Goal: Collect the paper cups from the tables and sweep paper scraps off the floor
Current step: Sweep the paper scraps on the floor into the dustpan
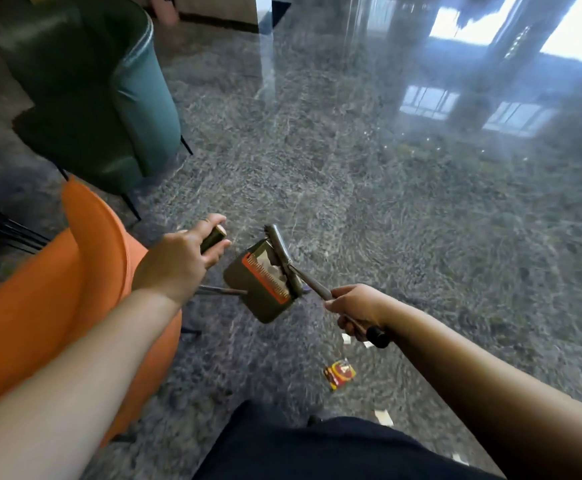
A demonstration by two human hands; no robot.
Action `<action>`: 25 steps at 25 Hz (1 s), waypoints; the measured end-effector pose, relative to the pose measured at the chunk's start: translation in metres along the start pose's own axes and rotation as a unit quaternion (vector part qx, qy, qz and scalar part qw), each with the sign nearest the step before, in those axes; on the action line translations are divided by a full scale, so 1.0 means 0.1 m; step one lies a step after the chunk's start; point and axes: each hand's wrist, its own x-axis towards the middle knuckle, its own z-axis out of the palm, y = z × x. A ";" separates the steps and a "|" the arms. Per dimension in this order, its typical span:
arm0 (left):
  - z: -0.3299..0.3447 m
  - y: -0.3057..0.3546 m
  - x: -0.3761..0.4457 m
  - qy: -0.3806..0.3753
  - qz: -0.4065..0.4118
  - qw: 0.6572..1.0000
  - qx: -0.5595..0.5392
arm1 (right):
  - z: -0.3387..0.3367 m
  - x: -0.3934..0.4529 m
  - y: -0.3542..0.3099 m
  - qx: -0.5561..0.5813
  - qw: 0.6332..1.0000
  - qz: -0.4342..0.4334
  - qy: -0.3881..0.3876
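You are standing on a glossy dark floor [386,202] beside an orange chair [57,289]. Your left hand [178,261] is gripping the dustpan [254,289] handle; your right hand [355,306] is curling around the broom [282,251] handle, its head lying across the pan. Paper scraps [383,417] are lying near your feet.

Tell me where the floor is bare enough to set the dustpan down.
Bare: the wide floor right of and beyond the dustpan. Crowded: left, by the orange chair and green chair; near the feet, paper scraps and a wrapper.
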 end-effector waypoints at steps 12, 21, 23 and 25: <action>-0.01 -1.41 3.52 0.005 0.024 1.000 -0.018 | -0.55 2.24 -2.88 0.018 1.000 -0.005 0.006; 0.22 -2.34 6.10 0.004 0.003 1.000 -0.012 | -1.25 4.04 -4.96 -0.015 1.000 -0.023 -0.013; 0.28 -2.51 6.80 0.006 -0.013 1.000 -0.006 | -1.48 4.56 -5.53 -0.021 0.999 -0.020 -0.027; 0.26 -2.63 7.43 0.013 -0.018 1.000 0.007 | -1.70 4.93 -6.11 -0.031 0.999 -0.016 -0.037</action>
